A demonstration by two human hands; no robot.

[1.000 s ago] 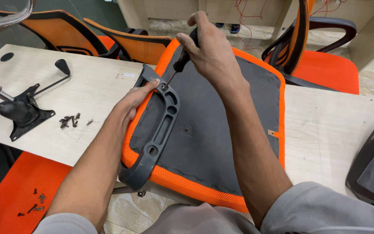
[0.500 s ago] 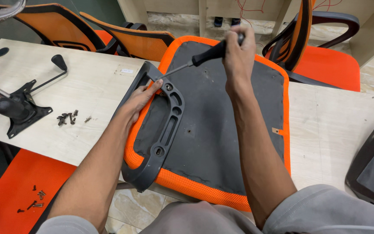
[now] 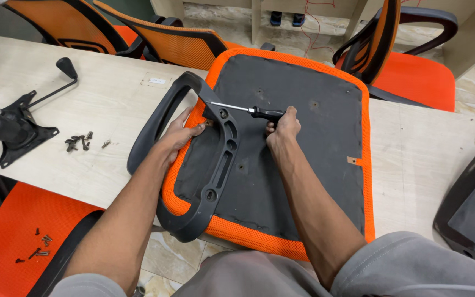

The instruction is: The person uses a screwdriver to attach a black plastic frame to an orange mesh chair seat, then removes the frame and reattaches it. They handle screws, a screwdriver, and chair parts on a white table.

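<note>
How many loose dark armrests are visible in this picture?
2. One armrest lies on the upturned seat, under the left hand. The other rests at the table's right edge, partly cut off. More may be hidden.

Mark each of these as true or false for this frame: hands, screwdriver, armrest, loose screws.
1. The right hand holds a screwdriver. True.
2. The left hand rests on the table. False: it grips the grey armrest at the seat's edge.
3. The seat cushion lies underside up. True.
4. Loose screws lie on the seat's underside. False: they lie on the table, left of the armrest.
</note>
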